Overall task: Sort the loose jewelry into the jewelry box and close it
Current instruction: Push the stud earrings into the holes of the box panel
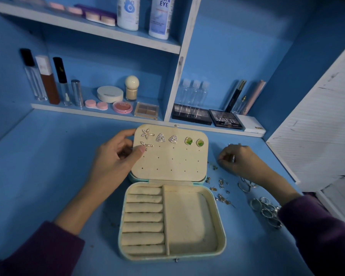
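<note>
Fingers (125, 134) of the left hand (115, 158) curl behind the lid (167, 162) edge, thumb clamped in front beside the lower starfish earring (146, 145). The right hand (237, 159) is bunched over the loose earrings (221, 185) on the counter (48, 166). Pinching one? Too small to tell. Risk, I'd say: the right sleeve (317, 226), close against the rings (267, 211), drags them away, or the lid tips and a stud pops out. Both forearms reach forward, flanking the open jewelry box (220, 226), pile to its right.

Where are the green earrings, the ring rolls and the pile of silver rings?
green earrings (188, 141), head view, left one's green stone
ring rolls (143, 218), head view, a middle roll
silver rings (267, 213), head view, one ring in the pile
</note>
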Demonstrator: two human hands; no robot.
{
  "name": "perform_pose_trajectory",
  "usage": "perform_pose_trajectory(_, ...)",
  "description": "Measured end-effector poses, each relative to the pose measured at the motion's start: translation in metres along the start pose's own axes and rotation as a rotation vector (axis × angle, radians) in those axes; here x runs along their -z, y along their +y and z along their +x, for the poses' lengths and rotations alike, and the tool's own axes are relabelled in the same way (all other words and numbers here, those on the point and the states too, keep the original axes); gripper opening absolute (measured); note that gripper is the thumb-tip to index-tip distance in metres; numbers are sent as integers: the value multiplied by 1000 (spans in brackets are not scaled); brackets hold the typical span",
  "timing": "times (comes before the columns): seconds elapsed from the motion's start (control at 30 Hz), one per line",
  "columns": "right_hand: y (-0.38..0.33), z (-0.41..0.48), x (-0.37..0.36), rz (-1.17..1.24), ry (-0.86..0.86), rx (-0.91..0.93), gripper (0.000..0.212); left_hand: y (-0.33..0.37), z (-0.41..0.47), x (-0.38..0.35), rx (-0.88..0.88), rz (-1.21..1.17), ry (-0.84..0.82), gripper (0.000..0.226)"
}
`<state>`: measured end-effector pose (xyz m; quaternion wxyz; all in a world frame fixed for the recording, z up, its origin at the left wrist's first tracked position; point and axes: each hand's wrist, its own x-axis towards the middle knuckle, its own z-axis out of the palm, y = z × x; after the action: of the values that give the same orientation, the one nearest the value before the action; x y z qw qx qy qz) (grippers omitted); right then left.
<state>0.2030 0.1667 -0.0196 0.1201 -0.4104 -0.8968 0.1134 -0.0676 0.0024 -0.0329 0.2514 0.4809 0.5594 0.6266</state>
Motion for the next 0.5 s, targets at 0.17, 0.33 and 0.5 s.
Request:
perform_pose_trajectory(0.17,6,-4,-2,10,60,9,11,0,0,0,0,11,2,36)
perform_pose_trajectory(0.33,9,-10,1,79,80,-9,13,0,0,0,4,17,6,35)
perform_pose_trajectory(0.5,8,-10,1,96,69,0,14,1,0,0,15,16,1,36)
